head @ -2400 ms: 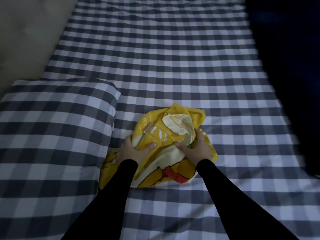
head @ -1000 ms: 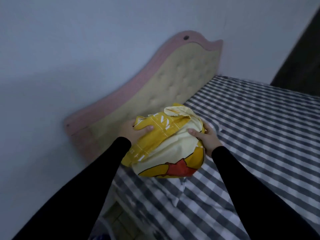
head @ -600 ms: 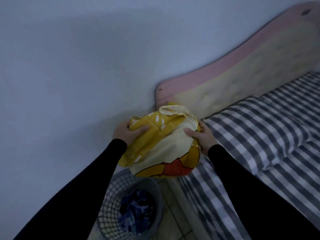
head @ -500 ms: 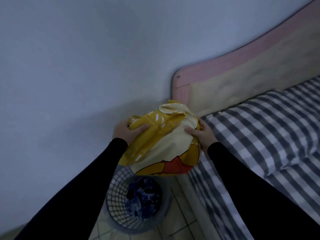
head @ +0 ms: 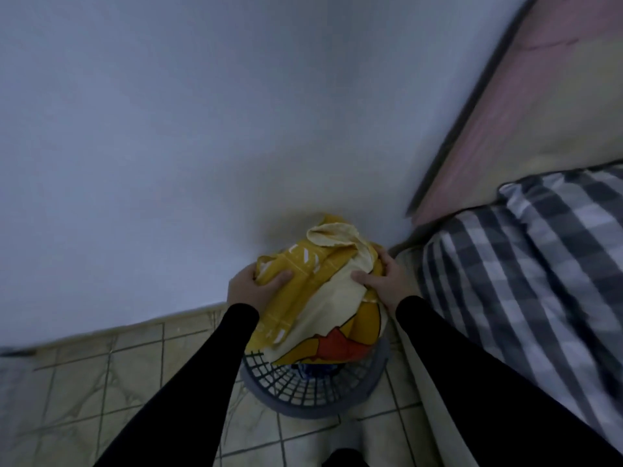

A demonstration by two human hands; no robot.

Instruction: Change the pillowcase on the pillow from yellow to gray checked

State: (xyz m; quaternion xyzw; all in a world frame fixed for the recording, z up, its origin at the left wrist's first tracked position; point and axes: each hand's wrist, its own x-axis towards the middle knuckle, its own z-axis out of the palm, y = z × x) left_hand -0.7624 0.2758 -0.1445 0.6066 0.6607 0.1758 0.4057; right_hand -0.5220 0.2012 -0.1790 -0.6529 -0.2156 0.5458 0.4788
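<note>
Nearest are two black sleeves (head: 188, 375) reaching out over a tiled floor (head: 84, 375). Just past them a round gray basket (head: 313, 396) stands on the floor, close to the side of the bed. It has holes in its wall, and something blue (head: 312, 369) shows inside it. Right over the basket is the yellow pillowcase (head: 323, 298), scrunched into a ball with a red and orange picture on it. The left hand (head: 251, 286) holds its left side, with the thumb on top and the fingers curled round the cloth. The right hand (head: 382, 284) holds its right side the same way. The bottom of the ball sits at the top of the basket, but I cannot tell if it rests on the things inside. To the right, on the bed, lies the pillow (head: 566, 237) in its gray checked cover, on a sheet (head: 488, 298) of the same pattern. Behind it is a pink and cream headboard (head: 546, 96), and farthest off a plain wall (head: 202, 129). So the swap looks done: the pillow wears gray checks and the yellow one is off. I think all that is left is to let go and drop it in the basket.
</note>
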